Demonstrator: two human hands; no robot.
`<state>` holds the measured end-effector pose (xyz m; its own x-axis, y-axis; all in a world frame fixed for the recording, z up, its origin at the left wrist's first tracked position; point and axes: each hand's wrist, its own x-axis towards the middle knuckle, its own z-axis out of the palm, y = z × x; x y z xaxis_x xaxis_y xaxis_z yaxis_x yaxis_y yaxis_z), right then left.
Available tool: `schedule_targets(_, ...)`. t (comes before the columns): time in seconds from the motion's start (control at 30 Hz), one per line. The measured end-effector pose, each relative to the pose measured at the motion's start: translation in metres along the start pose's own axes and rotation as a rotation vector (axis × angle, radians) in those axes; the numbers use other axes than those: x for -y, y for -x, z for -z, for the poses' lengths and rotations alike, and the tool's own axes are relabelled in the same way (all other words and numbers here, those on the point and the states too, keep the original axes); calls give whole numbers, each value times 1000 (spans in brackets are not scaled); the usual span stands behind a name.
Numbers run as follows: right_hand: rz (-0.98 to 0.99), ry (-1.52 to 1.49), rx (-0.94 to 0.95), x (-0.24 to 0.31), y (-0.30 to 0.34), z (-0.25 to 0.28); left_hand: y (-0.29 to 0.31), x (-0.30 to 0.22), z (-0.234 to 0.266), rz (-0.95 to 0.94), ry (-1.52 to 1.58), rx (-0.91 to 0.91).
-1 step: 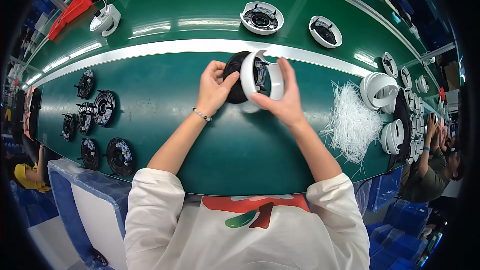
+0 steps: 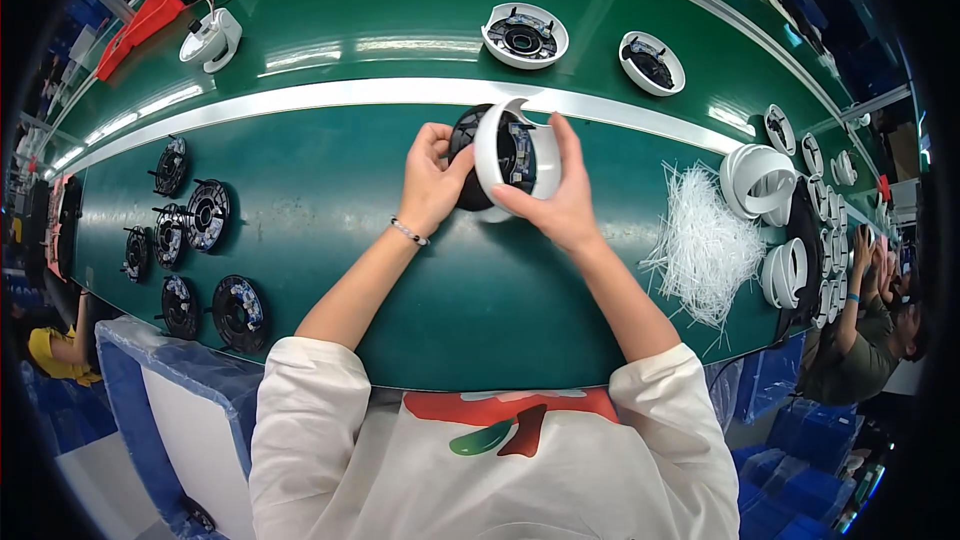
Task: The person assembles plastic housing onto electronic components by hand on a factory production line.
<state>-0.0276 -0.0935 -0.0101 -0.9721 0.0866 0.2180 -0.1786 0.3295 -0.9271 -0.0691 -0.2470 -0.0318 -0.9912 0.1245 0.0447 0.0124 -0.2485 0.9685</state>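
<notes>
You work over a wide green table (image 2: 420,310), with a white strip (image 2: 330,100) running along its far side. On your right lies a loose heap of thin white sticks (image 2: 705,245), and just beyond it white rings (image 2: 755,180) lean together. On your left, six black discs (image 2: 209,217) with circuit boards sit spread out. Your left hand (image 2: 432,180) and right hand (image 2: 562,190) are apart, one on each side of the same work, above the table near the white strip. Your right hand grips a white ring (image 2: 487,155), thumb on the near rim and fingers on the far side. Your left hand pinches a black disc (image 2: 466,135) against the ring's left side; its circuit board (image 2: 522,152) shows through the ring's opening. You wear a beaded bracelet (image 2: 410,231) on your left wrist.
</notes>
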Motion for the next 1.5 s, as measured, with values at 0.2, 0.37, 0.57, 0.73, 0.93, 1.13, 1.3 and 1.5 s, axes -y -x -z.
schedule_targets(0.2, 110, 47, 69, -3, -4, -16, 4, -16, 5, 244, 440, 285)
schedule_targets(0.37, 178, 36, 134, 9, -1, -24, 4, -16, 6, 402, 735, 283)
schedule_targets(0.57, 77, -417, 93, 12, -1, -4, 6, -21, -2, 446, 926, 339)
schedule_targets(0.73, 265, 75, 112, 5, 4, -15, 6, -9, -4, 392, 768, 220)
schedule_targets(0.93, 300, 156, 192, 11, 0, -9, 8, -13, -8, 417, 812, 227)
schedule_targets(1.13, 427, 242, 260, 20, -5, 11, 9, -15, -14, 442, 818, 264)
schedule_targets(1.3, 409, 48, 354, 18, -16, 18, 4, -11, -9, 464, 757, 169)
schedule_targets(1.5, 428, 215, 331, 15, -15, 8, 6, -12, -17, 450, 760, 212)
